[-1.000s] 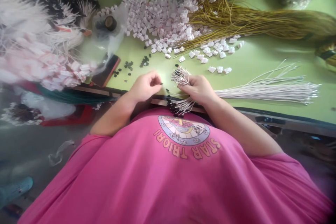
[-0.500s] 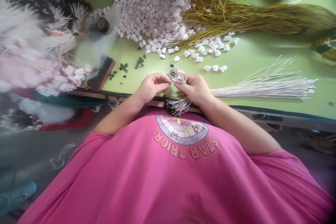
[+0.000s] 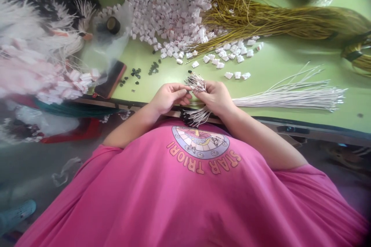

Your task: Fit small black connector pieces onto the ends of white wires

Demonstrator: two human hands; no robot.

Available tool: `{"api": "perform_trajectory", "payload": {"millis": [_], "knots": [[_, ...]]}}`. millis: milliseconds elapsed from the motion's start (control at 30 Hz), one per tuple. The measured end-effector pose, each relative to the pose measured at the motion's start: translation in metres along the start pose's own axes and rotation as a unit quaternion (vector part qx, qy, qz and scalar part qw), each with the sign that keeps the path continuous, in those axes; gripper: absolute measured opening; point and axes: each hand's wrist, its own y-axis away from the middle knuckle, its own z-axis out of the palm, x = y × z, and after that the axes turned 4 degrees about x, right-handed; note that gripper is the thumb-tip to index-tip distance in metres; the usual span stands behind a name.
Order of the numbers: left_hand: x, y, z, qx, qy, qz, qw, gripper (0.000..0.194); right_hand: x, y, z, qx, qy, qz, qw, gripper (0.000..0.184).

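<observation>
My right hand (image 3: 216, 95) is closed around a bundle of thin white wires (image 3: 290, 98). The wires' tipped ends fan out past the thumb, and their long tails stretch right across the table. Some wire ends hang lower, toward the table edge, with small black connectors (image 3: 185, 115) on them. My left hand (image 3: 170, 97) is pinched, thumb against forefinger, right at the wire tips. Whatever lies in that pinch is too small to make out. Loose black connectors (image 3: 153, 68) are scattered on the table beyond my left hand.
A heap of white connectors (image 3: 171, 19) spreads across the green table (image 3: 284, 56). Yellow wires (image 3: 284, 21) lie behind, to the right. At the left are a dark phone-like slab (image 3: 110, 79), a black tape roll (image 3: 113, 25) and piled white wire assemblies (image 3: 26, 46).
My left hand has moved right, from apart to the wire tips held in my right hand. Its lower fingers have spread a little. The right hand keeps its grip.
</observation>
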Motion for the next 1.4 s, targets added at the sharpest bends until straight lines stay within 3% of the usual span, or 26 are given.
{"api": "perform_trajectory", "payload": {"millis": [133, 467, 700, 1000, 1133, 1233, 1300, 1400], "knots": [[-0.001, 0.0, 0.002, 0.017, 0.013, -0.001, 1.0, 0.01, -0.002, 0.0, 0.0, -0.006, 0.009, -0.001, 1.0, 0.016], [-0.001, 0.006, 0.01, 0.064, -0.025, 0.044, 0.997, 0.018, 0.0, 0.0, 0.001, 0.017, 0.022, 0.008, 1.0, 0.019], [-0.001, 0.012, 0.018, 0.114, -0.147, 0.093, 0.978, 0.017, -0.001, 0.001, 0.002, 0.015, 0.03, 0.008, 0.999, 0.017], [0.0, 0.011, 0.012, 0.069, -0.282, 0.137, 0.947, 0.01, 0.0, -0.001, 0.0, -0.024, 0.108, 0.018, 0.994, 0.019], [0.006, 0.023, 0.005, 0.039, -0.42, 0.186, 0.888, 0.012, 0.003, -0.001, -0.001, 0.005, 0.097, 0.013, 0.995, 0.021], [0.015, 0.037, -0.016, 0.007, -0.522, 0.219, 0.824, 0.016, 0.004, -0.001, -0.002, 0.01, 0.062, 0.026, 0.998, 0.02], [0.023, 0.047, -0.042, 0.097, -0.577, 0.222, 0.78, 0.022, 0.003, -0.001, -0.003, 0.001, 0.054, 0.044, 0.998, 0.02], [0.038, 0.057, -0.087, 0.335, -0.646, 0.166, 0.665, 0.026, 0.003, -0.003, -0.003, -0.022, 0.058, 0.058, 0.996, 0.021]]}}
